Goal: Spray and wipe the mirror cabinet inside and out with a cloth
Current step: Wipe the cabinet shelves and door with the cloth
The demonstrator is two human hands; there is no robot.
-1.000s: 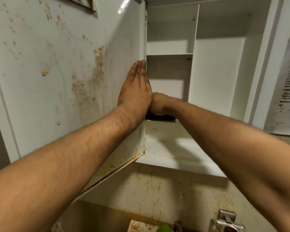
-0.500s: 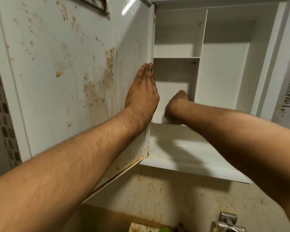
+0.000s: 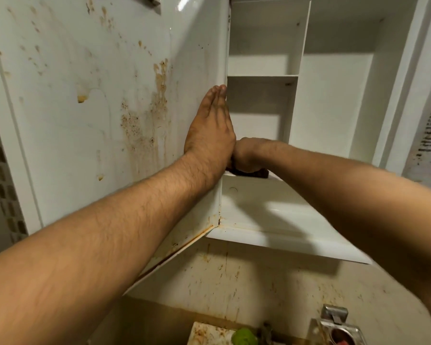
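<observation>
Wiping inside: right hand (image 3: 249, 155) curled on cloth (image 3: 256, 173), dead centre, low in cabinet (image 3: 334, 100). Left hand (image 3: 210, 130) flat, fingers together, braces stained door (image 3: 85, 125) at 9 o'clock. Next, likely: sweep cloth toward 3 o'clock.

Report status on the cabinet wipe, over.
Left hand flat on open door, bracing it. Right hand grips dark cloth in lower-left compartment. Door carries brown stains. Nothing blocking.

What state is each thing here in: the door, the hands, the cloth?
Cabinet door, swung open, spotted with brown stains.
Left hand, flat against the door, fingers straight.
Right hand, gripping the cloth at the cabinet's lower front edge.
Cloth, dark, bunched under the right hand.
</observation>
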